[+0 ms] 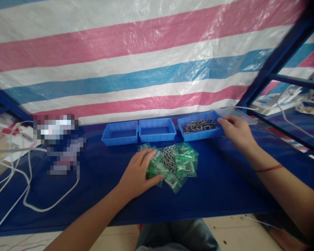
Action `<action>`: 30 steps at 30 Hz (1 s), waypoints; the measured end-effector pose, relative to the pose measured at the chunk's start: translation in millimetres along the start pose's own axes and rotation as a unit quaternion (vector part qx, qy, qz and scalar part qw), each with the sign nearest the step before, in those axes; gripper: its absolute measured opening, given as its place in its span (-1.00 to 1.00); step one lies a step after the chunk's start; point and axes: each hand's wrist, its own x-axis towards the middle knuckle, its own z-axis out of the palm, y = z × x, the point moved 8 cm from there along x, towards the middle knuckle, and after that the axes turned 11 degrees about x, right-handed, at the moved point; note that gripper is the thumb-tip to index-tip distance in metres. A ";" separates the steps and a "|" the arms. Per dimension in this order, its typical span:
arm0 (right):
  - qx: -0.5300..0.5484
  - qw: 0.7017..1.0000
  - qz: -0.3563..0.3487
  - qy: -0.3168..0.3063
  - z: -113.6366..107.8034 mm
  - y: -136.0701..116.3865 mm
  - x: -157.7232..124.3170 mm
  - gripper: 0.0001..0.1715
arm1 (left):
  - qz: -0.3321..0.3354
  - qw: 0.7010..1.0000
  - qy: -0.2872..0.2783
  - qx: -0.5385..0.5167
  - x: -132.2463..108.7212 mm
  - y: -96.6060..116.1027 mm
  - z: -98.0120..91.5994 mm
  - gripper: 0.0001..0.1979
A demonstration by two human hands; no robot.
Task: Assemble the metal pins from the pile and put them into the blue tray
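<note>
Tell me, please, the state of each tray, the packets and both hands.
Left tray: upright, inner floor showing.
Middle tray: upright, inner floor showing.
Right tray: upright, partly filled with metal pieces.
Green packets: heaped, overlapping.
Left hand: open, on the packets.
Right hand: fingers bent at right tray's end; grip unclear.

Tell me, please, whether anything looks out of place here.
Some pins look loose atop the green bags, oddly outside the bin of similar pins by the right hand.

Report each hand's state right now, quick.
Left hand: open, spread at the green packets.
Right hand: curled at the rightmost blue bin; whether it grips cannot be told.
</note>
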 end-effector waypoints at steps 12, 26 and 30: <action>-0.033 0.999 0.004 0.011 -20.9 -118.4 -20.1 -0.74 | -0.035 0.998 0.002 -0.059 -0.9 -5.0 -2.7 -0.12; -0.155 0.940 -0.282 -0.113 74.9 -218.0 -50.8 -0.79 | -0.030 0.991 0.039 -0.121 -5.0 -7.0 -7.2 -0.05; -0.187 0.930 -0.298 -0.110 80.6 -233.1 -57.5 -0.81 | -0.021 0.993 0.034 -0.115 -4.6 -5.2 -6.1 -0.09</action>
